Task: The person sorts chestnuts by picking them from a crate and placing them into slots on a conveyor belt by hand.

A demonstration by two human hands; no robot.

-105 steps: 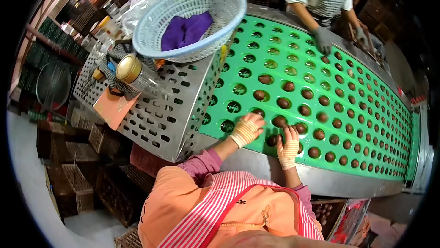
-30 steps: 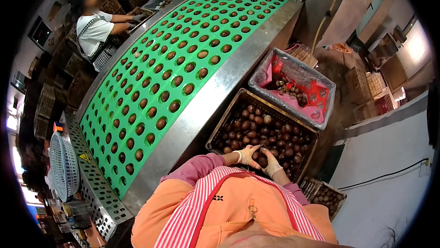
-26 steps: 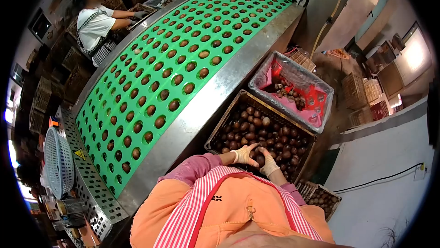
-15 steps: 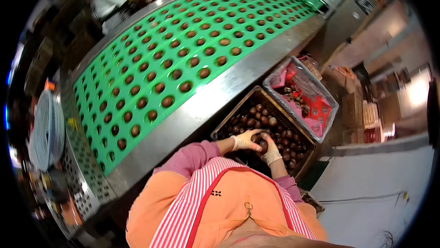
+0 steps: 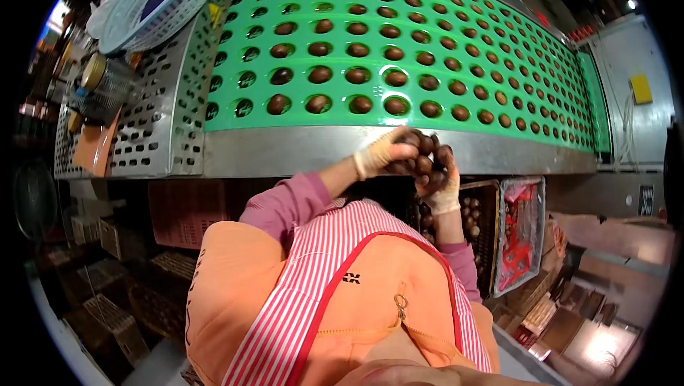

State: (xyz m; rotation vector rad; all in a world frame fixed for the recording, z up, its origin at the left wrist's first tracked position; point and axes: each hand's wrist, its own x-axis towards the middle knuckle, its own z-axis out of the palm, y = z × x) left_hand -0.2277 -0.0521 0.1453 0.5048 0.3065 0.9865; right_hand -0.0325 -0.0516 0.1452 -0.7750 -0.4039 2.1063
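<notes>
My left hand (image 5: pixel 385 153), in a pale glove, is closed round several dark brown egg-shaped pieces (image 5: pixel 423 163) just over the metal edge of the green tray belt. Against the same cluster, my right hand (image 5: pixel 443 186), gloved too, curls its fingers and grips some of them. Whether they are eggs or fruit I cannot tell. The green belt (image 5: pixel 335 119) has rows of oval pockets, many with a brown piece in each; several pockets at its left end hold none. Partly behind my right arm is a crate (image 5: pixel 488 208) with more brown pieces.
Beside the crate stands a grey bin (image 5: pixel 536 243) with red plastic in it. A steel edge (image 5: pixel 285 152) runs along the belt's front. At the left are a perforated metal plate (image 5: pixel 160 111), a pale blue basket (image 5: pixel 167 12) and a jar (image 5: pixel 96 76).
Both hands have come up out of the crate to the belt's edge, with several brown pieces in them. The view has turned left towards the belt.
</notes>
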